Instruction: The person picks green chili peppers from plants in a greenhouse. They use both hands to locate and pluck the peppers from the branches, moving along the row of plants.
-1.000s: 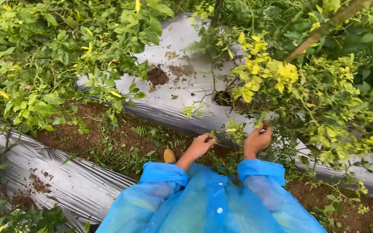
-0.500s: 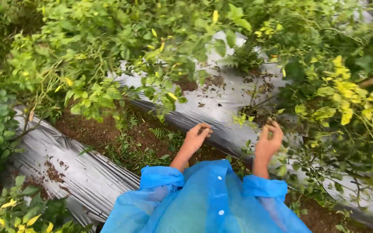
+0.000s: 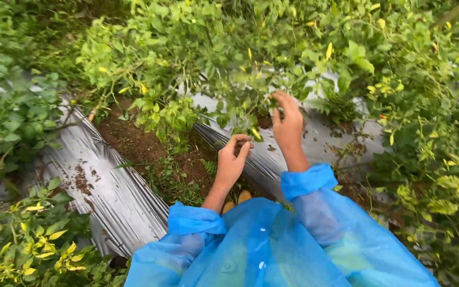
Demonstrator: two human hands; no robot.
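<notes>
Both my arms wear blue translucent raincoat sleeves (image 3: 197,220). My left hand (image 3: 233,159) is raised with its fingertips pinched together on something small and dark just under a hanging sprig of the green bush (image 3: 240,69). My right hand (image 3: 288,125) is higher and to the right, with its fingers closed on a thin twig of the same bush. Leaves hide what sits between the fingers of either hand.
Silver plastic mulch sheets (image 3: 107,186) cover the raised beds, with a brown soil furrow (image 3: 134,141) and small weeds between them. Dense leafy plants stand on the left (image 3: 6,117), lower left (image 3: 33,244) and right (image 3: 452,175), some with yellow leaves. Orange shoe tips (image 3: 237,199) show below my hands.
The view has swung left and up along the bush. Both hands have lifted from near the soil into the foliage, the right one higher, and closed on the sprigs.
</notes>
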